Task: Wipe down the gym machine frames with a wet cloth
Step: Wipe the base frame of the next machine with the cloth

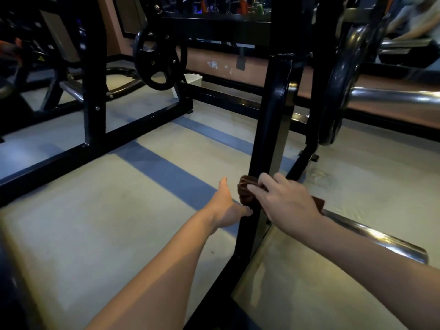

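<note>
Low on the black upright post (269,144), near its foot: brown cloth (246,189) wrapped against the post's near-left face. Right hand (283,198) grips the cloth, fingers curled over it and round the post. Left hand (226,206) sits just below-left, thumb up, fingertips touching the post; holds nothing, fingers look extended. Post's long axis runs near-vertical, so the wipe stroke likely travels along it. Right hand is the working one.

Pale floor (100,210) crossed by blue-grey stripes (166,172). Standing directly on it: the black base rails and upright post (266,144) of the machine frames, a second black frame (95,91) at left, and a small white bin (190,84) near the far wall.
</note>
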Tool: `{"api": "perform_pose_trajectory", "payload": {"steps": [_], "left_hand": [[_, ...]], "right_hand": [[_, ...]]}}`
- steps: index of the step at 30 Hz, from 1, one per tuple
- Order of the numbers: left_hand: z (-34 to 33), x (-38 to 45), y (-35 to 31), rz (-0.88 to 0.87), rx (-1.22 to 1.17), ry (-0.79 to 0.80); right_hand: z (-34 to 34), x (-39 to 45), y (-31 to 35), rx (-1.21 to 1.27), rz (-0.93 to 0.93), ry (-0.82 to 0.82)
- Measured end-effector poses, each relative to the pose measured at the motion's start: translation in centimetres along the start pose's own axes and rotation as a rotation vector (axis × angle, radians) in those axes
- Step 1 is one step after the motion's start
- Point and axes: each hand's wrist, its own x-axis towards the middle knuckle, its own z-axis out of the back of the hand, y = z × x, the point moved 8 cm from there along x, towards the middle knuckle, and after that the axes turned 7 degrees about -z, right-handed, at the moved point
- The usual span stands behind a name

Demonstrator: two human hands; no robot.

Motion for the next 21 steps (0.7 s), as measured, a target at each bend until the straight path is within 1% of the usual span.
{"api": "perform_pose_trajectory", "payload": {"steps": [1, 2, 3, 5, 7, 8, 9, 10, 11, 12, 13, 15, 17, 18, 19, 21], "left_hand": [[0.0, -0.5, -0.1, -0.003, 0.065, 0.043], [0.1, -0.9, -0.4, -0.019, 0.126, 0.07], [0.2, -1.5, -0.8, -0.051, 0.175, 0.076], [1.0, -2.1, -2.1, -0.2, 0.289, 0.003], [1.7, -2.6, -3.1, -0.344, 0.393, -0.059], [2.0, -2.8, -3.2, -0.384, 0.414, -0.059], [2.2, -3.0, -3.2, -0.391, 0.407, -0.044], [2.4, -3.1, -3.1, -0.369, 0.387, -0.018], [2.5, -3.4, -2.8, -0.331, 0.359, 0.02], [2.5, -3.7, -2.5, -0.289, 0.319, 0.063], [2.6, -4.1, -2.0, -0.237, 0.264, 0.103], [2.9, -4.6, -0.6, -0.108, 0.136, 0.143], [3.0, -5.0, 0.6, 0.008, -0.01, 0.167], [2.9, -5.2, 0.9, 0.043, -0.076, 0.184], [2.7, -5.3, 0.9, 0.054, -0.123, 0.198], [2.3, -5.5, 0.5, 0.057, -0.184, 0.217]], "right_hand": [[-0.2, 0.0, 0.2, 0.012, -0.05, 0.064], [-0.2, 0.1, 0.1, 0.075, -0.138, 0.12], [-0.1, 0.1, -0.3, 0.211, -0.257, 0.181], [-0.2, 0.0, -1.0, 0.655, -0.547, 0.302], [-1.2, -0.8, -0.9, 1.167, -0.827, 0.481], [-1.5, -1.3, -0.5, 1.335, -0.915, 0.614], [-1.4, -2.0, 0.1, 1.471, -0.957, 0.76], [-1.0, -2.6, 0.8, 1.614, -0.975, 0.889], [-0.5, -3.1, 1.3, 1.776, -0.981, 0.974], [0.0, -3.2, 1.4, 1.948, -1.0, 1.006], [0.4, -3.2, 1.4, 2.115, -1.037, 0.993], [1.2, -3.1, 1.3, 2.399, -1.086, 0.916], [2.2, -2.4, 1.3, 2.584, -1.002, 0.868], [2.3, -2.2, 1.3, 2.608, -0.957, 0.851], [2.1, -2.0, 1.3, 2.565, -0.938, 0.82], [1.1, -1.7, 1.5, 2.331, -0.927, 0.738]]}}
